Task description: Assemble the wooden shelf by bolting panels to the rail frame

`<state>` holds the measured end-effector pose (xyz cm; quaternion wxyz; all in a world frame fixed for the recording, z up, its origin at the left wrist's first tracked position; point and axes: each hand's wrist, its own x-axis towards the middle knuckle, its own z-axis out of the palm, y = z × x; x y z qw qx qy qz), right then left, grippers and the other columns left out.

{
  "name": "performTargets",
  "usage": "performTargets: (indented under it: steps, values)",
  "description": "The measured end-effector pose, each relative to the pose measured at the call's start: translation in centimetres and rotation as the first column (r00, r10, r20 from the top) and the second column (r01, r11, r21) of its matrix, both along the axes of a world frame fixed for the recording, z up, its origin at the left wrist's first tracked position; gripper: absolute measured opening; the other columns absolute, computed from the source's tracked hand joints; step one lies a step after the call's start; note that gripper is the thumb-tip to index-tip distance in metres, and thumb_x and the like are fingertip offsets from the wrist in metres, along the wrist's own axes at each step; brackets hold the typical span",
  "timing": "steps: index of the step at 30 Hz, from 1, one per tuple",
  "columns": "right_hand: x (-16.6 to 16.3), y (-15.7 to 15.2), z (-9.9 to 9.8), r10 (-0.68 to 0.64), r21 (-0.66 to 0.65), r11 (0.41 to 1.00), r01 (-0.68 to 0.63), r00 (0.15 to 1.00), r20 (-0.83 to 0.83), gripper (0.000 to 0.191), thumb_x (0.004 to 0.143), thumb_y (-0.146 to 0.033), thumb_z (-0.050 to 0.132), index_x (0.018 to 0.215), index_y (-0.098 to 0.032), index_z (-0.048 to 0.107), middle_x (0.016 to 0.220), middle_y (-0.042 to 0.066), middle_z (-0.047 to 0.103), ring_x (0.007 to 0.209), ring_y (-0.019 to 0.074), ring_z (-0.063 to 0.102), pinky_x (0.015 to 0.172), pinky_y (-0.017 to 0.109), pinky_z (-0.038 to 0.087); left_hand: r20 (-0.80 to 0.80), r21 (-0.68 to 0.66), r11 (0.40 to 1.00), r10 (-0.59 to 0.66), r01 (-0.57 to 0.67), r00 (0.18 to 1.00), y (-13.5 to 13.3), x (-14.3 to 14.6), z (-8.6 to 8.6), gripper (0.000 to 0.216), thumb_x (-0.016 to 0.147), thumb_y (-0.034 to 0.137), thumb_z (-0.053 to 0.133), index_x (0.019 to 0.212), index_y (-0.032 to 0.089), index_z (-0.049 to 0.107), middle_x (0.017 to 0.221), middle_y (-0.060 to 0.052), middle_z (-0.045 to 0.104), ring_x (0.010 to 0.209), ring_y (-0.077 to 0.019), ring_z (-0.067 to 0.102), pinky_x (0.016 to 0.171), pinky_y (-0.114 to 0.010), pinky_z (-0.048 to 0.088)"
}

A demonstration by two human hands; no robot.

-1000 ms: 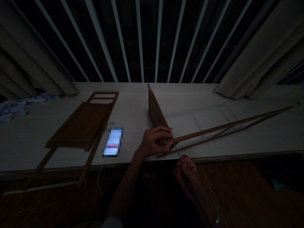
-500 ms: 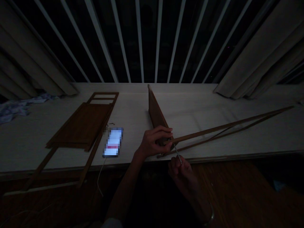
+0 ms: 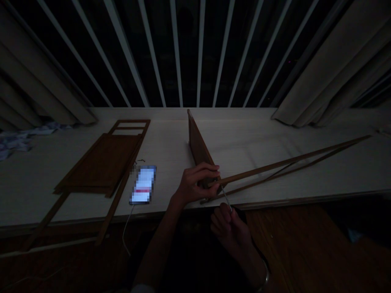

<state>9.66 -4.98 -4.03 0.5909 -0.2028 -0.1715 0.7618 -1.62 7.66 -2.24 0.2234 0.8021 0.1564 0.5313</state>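
Note:
My left hand (image 3: 195, 183) is closed around the corner where a brown wooden panel (image 3: 198, 142) meets a long wooden frame (image 3: 269, 167). The panel stands on edge and the frame stretches off to the right. Below the joint, my right hand (image 3: 229, 224) pinches a thin metal rod (image 3: 226, 197), which looks like a hex key. Its upper end reaches the underside of the joint by my left fingertips. The exact contact is too dark to make out.
To the left, a second wooden panel with legs (image 3: 104, 160) lies on the pale ledge (image 3: 171, 142), partly over its front edge. Beside it are a lit phone (image 3: 143, 185) with a cable (image 3: 124, 236) and small screw-like pieces (image 3: 140, 160). Curtains (image 3: 320, 81) and window bars stand behind.
The right hand has turned slightly around the rod's lower end and shifted a little left. My left hand keeps its grip at the joint. The whole view has moved slightly.

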Motion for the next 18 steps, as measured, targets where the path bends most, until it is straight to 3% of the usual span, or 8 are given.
performTargets:
  steps: [5, 9, 12, 18]
  values:
    - [0.2, 0.1, 0.2, -0.136, -0.053, 0.989, 0.141, 0.986, 0.098, 0.037, 0.074, -0.034, 0.066, 0.053, -0.018, 0.040, 0.047, -0.008, 0.026, 0.044, 0.0067, 0.017, 0.043, 0.019, 0.021, -0.001, 0.014, 1.000, 0.004, -0.004, 1.000, 0.0, 0.0, 0.1, 0.027, 0.065, 0.017, 0.066, 0.091, 0.014, 0.063, 0.099, -0.009, 0.065, 0.088, -0.0135, 0.064, 0.073, -0.024, 0.055]
    - [0.6, -0.3, 0.0, -0.280, -0.033, 0.952, 0.304, 0.909, 0.308, 0.035, 0.073, -0.034, 0.067, 0.054, -0.018, 0.042, 0.049, -0.007, 0.033, 0.045, 0.0061, 0.024, 0.045, 0.019, 0.023, -0.007, 0.007, 1.000, 0.001, -0.001, 1.000, 0.0, 0.0, 0.1, 0.028, 0.065, 0.017, 0.067, 0.092, 0.015, 0.063, 0.098, -0.009, 0.065, 0.090, -0.0142, 0.064, 0.073, -0.024, 0.054]
    - [1.2, -0.9, -0.2, -0.359, 0.073, 0.922, 0.380, 0.772, 0.525, 0.029, 0.076, -0.034, 0.064, 0.058, -0.018, 0.048, 0.051, -0.006, 0.040, 0.046, 0.0062, 0.032, 0.044, 0.019, 0.025, -0.009, 0.000, 1.000, -0.003, 0.003, 1.000, 0.0, 0.0, 0.0, 0.028, 0.065, 0.016, 0.067, 0.092, 0.015, 0.063, 0.098, -0.009, 0.065, 0.090, -0.0141, 0.064, 0.073, -0.024, 0.054]
    - [1.7, -1.3, 0.2, -0.513, 0.376, 0.843, 0.384, 0.363, 0.778, 0.019, 0.078, -0.027, 0.062, 0.062, -0.019, 0.056, 0.054, -0.005, 0.049, 0.048, 0.0070, 0.043, 0.045, 0.018, 0.033, -0.011, 0.003, 1.000, -0.002, 0.002, 1.000, 0.0, 0.0, 0.0, 0.028, 0.066, 0.017, 0.066, 0.094, 0.016, 0.062, 0.099, -0.009, 0.065, 0.089, -0.0141, 0.064, 0.071, -0.025, 0.055]
